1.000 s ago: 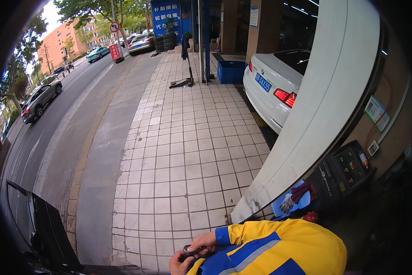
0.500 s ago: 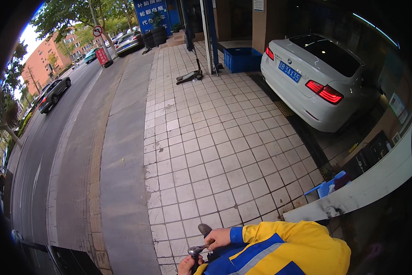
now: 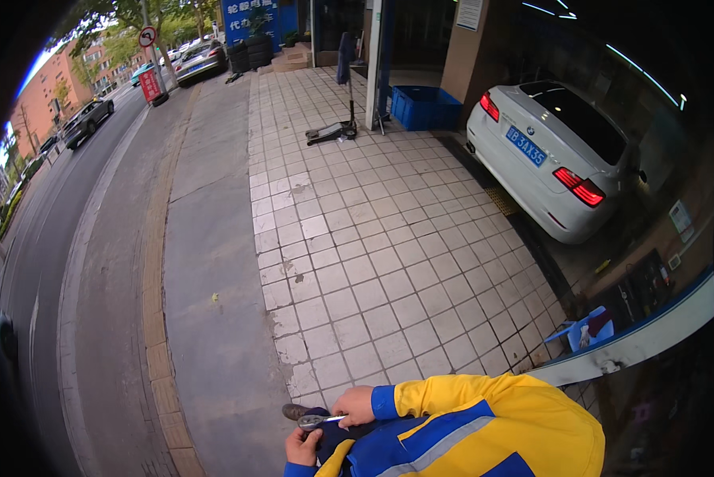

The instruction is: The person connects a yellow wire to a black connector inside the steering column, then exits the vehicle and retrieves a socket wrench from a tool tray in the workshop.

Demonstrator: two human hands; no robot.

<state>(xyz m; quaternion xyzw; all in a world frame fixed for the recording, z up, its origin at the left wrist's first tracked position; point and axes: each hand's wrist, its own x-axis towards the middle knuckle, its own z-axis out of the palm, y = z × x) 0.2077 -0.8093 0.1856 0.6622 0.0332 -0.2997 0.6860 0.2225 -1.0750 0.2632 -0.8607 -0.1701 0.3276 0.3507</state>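
Observation:
A silver ratchet wrench lies across the front of my body at the lower edge of the view. My right hand, coming out of a yellow sleeve with a blue cuff, is closed round its handle. At the round head, the fingers of my left hand are pinched against the tool from below. Whether a socket sits under the head is hidden by those fingers. My dark shoe shows just beyond the wrench.
Pale square tiles cover the ground ahead. At the right stands a white car. A floor jack and a blue crate are farther off. A blue dustpan-like item lies near a white panel. A road runs along the left.
My view has turned somewhat, and both hands with the wrench appear farther left. The wrench's head has tipped, and the dark part once seen below it no longer shows.

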